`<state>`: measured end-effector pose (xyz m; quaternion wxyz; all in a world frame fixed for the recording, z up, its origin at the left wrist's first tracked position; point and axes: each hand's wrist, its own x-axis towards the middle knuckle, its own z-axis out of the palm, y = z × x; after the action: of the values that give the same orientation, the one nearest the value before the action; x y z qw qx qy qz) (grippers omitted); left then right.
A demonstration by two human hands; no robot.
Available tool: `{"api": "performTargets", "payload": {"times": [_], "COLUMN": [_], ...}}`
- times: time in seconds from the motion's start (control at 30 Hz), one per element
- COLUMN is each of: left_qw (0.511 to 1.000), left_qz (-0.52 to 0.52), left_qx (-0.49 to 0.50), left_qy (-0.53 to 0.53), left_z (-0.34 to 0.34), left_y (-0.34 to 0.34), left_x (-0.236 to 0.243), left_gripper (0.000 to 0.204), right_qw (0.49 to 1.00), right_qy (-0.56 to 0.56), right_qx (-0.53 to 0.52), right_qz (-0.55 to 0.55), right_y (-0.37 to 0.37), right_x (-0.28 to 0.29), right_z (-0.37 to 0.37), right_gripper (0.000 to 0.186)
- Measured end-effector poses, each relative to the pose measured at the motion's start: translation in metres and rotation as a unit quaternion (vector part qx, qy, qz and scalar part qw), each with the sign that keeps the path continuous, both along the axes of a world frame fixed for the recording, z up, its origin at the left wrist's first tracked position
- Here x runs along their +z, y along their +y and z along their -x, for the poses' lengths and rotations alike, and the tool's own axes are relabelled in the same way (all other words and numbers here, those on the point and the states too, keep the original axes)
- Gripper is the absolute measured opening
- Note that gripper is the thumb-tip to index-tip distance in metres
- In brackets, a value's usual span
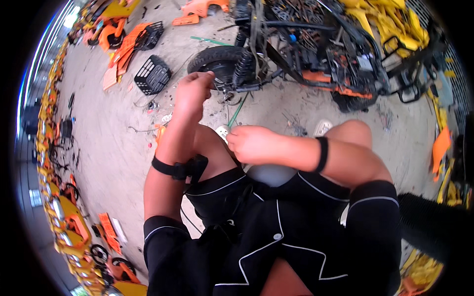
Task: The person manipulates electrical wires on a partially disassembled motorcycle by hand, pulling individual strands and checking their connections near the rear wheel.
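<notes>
My left hand (193, 93) is raised in front of the scooter's wheel (211, 55), its fingers pinched together. Closer to my body, my right hand (251, 144) is also closed above my left knee. Anything held in either hand is hidden or too small to name. A partly stripped scooter (326, 56) lies ahead of me with its black frame, wiring and orange parts exposed. Beside the wheel stands a black coil-spring shock absorber (243, 66). A thin green strip (238, 109) lies on the floor between my hands and the scooter.
Two black plastic baskets, the nearer basket (153, 75) among them, lie left of the wheel near orange body panels (129, 45). Yellow panels (390, 22) are heaped at the far right. A row of yellow and orange scooters (69, 227) lines the left side. Small debris dots the concrete floor (111, 148).
</notes>
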<state>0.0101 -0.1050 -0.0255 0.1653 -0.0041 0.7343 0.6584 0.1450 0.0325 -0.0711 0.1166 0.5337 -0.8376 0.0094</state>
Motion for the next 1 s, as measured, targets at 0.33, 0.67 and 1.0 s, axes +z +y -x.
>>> {"api": "performTargets", "payload": {"times": [0.33, 0.67, 1.0], "left_qw": [0.998, 0.915, 0.918], "left_qz": [-0.061, -0.386, -0.364], "left_qx": [0.012, 0.118, 0.095], "left_qy": [-0.031, -0.013, 0.125], "left_z": [0.018, 0.035, 0.034], "left_y": [0.032, 0.017, 0.022], "left_x": [-0.038, -0.012, -0.003], "left_gripper": [0.016, 0.013, 0.014], "right_qw": [0.996, 0.769, 0.510], "right_qy": [0.023, -0.221, -0.460], "right_qx": [-0.087, -0.288, -0.295], "right_qz": [0.028, 0.527, 0.664], "right_y": [0.013, 0.068, 0.083], "right_x": [-0.031, 0.064, 0.042], "right_z": [0.017, 0.004, 0.021], "right_gripper": [0.015, 0.015, 0.022]}}
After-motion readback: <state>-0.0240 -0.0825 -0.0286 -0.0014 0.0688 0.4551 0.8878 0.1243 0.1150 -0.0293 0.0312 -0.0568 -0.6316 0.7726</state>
